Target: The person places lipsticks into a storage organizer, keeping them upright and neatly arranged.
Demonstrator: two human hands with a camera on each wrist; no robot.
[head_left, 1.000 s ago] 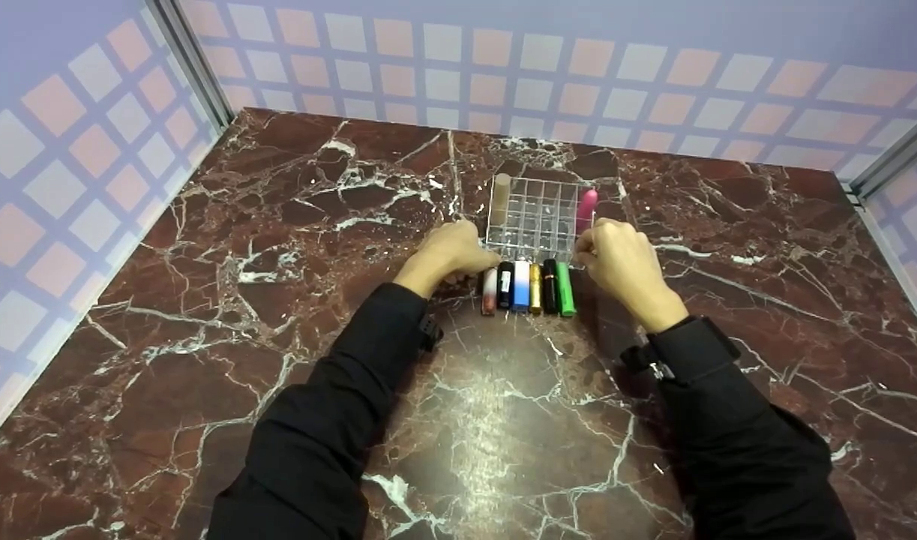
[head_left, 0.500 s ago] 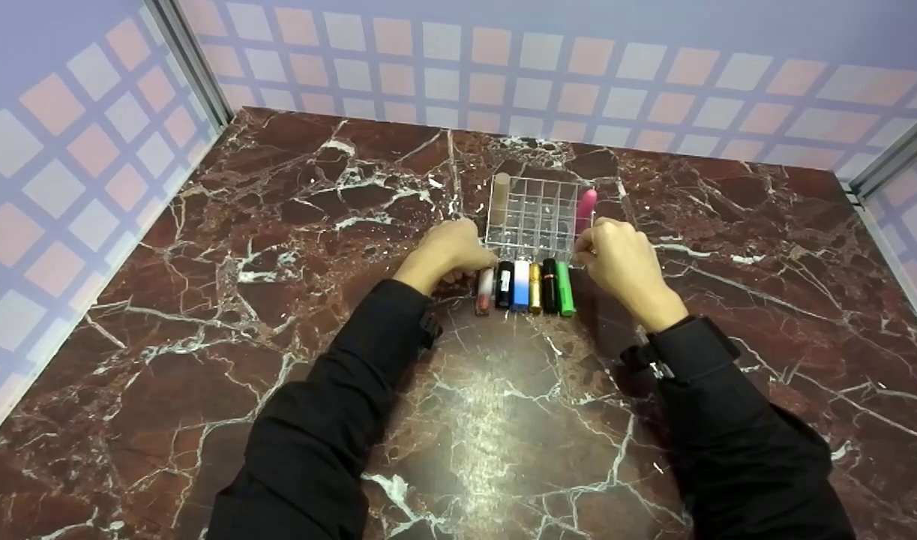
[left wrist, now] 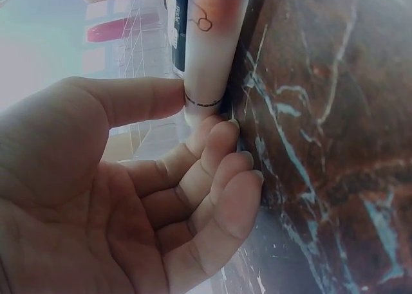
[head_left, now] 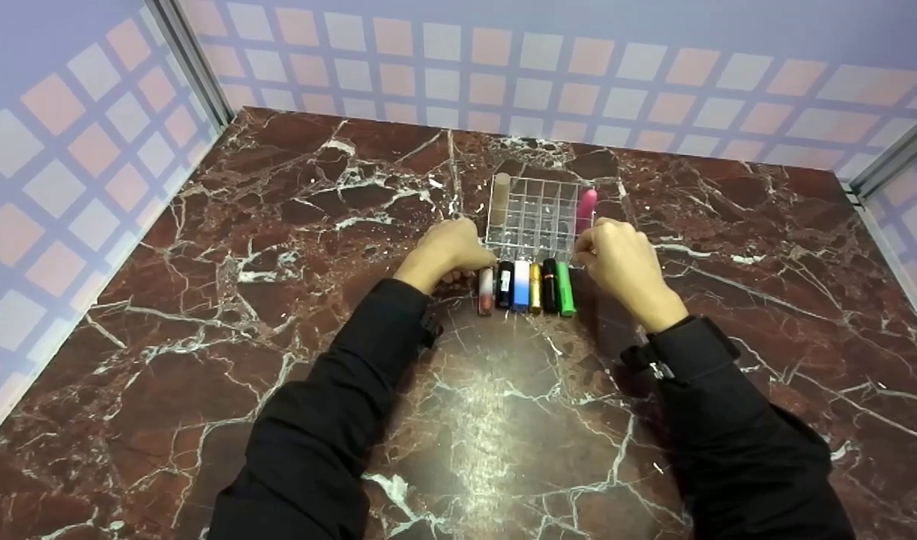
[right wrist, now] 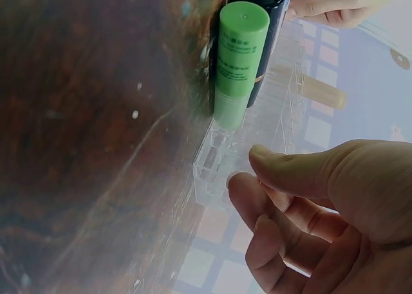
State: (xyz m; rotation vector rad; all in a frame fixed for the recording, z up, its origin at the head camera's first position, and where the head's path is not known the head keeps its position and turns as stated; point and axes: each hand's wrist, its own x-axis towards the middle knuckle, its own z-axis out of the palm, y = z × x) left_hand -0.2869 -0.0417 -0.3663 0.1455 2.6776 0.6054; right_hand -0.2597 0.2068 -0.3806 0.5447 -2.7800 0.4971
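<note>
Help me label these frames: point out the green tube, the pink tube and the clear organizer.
green tube (head_left: 564,289), head view, middle of its body.
pink tube (head_left: 586,208), head view, upper body, standing in the organizer.
clear organizer (head_left: 533,214), head view, grid of cells.

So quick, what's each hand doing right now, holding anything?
Left hand: thumb and fingers pinch the end of the white-and-red tube.
Right hand: fingers loosely curled beside the clear organizer, holding nothing.
</note>
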